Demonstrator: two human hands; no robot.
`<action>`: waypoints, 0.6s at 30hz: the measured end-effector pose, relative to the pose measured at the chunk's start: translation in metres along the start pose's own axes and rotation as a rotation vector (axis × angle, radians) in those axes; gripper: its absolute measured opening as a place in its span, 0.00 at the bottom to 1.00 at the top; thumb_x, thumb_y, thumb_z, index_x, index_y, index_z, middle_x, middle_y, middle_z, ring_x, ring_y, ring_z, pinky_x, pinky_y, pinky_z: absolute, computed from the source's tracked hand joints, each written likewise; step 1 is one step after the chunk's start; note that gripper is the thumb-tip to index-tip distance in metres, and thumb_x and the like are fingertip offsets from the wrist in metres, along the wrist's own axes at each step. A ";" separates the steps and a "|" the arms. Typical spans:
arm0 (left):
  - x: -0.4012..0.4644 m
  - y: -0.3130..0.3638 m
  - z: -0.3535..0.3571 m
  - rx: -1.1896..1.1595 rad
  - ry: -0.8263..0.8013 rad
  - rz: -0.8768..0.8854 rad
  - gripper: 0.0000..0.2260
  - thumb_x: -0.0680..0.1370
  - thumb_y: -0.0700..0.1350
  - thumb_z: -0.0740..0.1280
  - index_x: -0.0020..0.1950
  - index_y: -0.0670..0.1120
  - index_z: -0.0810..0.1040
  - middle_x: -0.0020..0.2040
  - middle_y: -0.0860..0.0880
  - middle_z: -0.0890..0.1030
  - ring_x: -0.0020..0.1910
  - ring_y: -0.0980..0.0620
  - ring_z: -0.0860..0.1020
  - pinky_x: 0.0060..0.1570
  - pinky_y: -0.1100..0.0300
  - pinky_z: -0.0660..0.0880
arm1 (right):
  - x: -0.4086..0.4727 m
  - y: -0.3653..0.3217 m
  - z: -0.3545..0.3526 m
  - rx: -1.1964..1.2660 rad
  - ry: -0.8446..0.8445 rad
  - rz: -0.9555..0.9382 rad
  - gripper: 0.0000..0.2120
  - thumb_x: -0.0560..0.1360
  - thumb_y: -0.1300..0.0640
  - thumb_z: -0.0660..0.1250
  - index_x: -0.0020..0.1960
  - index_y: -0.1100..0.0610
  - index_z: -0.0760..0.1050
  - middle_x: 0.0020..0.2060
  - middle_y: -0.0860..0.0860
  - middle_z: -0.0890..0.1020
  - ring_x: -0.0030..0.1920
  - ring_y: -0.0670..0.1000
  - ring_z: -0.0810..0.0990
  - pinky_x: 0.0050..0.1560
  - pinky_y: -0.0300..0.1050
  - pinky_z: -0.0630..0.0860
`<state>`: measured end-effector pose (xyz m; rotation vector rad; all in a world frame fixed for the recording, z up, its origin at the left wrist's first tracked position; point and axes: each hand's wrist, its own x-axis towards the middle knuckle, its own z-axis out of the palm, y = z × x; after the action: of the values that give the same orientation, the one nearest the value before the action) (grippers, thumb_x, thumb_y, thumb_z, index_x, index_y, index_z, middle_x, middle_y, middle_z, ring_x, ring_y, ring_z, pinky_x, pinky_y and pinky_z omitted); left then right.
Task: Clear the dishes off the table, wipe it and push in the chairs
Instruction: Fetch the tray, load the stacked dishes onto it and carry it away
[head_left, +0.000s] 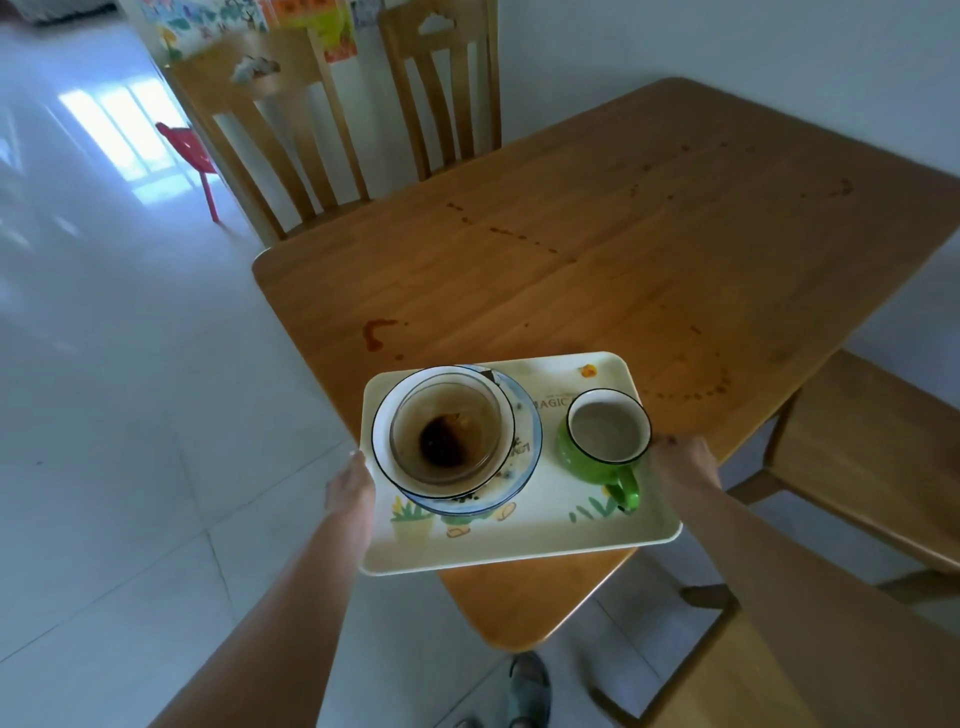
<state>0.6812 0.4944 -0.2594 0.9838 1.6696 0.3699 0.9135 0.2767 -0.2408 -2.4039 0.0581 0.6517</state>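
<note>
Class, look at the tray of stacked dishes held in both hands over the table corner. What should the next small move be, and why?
Probably carry the tray level away from the table. The left hand and right hand each have a grip on a side edge, the stacked bowls and green mug are already loaded, and only brown spills remain for wiping.

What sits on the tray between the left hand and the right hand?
In the head view, between the left hand and right hand: a glass bowl stacked in a white black-rimmed bowl on a blue-rimmed plate, then a green mug.
</note>
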 end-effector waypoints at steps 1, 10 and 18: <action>0.003 -0.002 0.003 -0.011 -0.016 -0.002 0.27 0.81 0.59 0.58 0.73 0.42 0.68 0.73 0.41 0.69 0.70 0.38 0.68 0.69 0.46 0.63 | 0.002 -0.001 0.002 0.022 0.000 0.032 0.17 0.79 0.57 0.57 0.59 0.66 0.76 0.51 0.63 0.77 0.48 0.61 0.73 0.46 0.51 0.69; 0.006 -0.009 0.006 -0.067 -0.053 0.060 0.10 0.80 0.52 0.63 0.54 0.47 0.77 0.58 0.41 0.78 0.56 0.41 0.74 0.59 0.50 0.69 | 0.004 -0.004 0.010 0.113 -0.027 0.137 0.09 0.79 0.59 0.56 0.51 0.63 0.72 0.47 0.60 0.74 0.47 0.60 0.73 0.48 0.51 0.71; 0.002 -0.023 -0.008 -0.104 -0.042 -0.023 0.07 0.82 0.42 0.59 0.56 0.43 0.74 0.52 0.44 0.72 0.50 0.45 0.68 0.51 0.56 0.66 | -0.013 0.008 0.013 0.134 -0.034 0.043 0.21 0.80 0.46 0.54 0.54 0.63 0.74 0.48 0.61 0.77 0.47 0.60 0.74 0.46 0.50 0.68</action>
<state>0.6643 0.4840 -0.2741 0.8886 1.6066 0.4143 0.8950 0.2769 -0.2477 -2.2676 0.1357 0.6863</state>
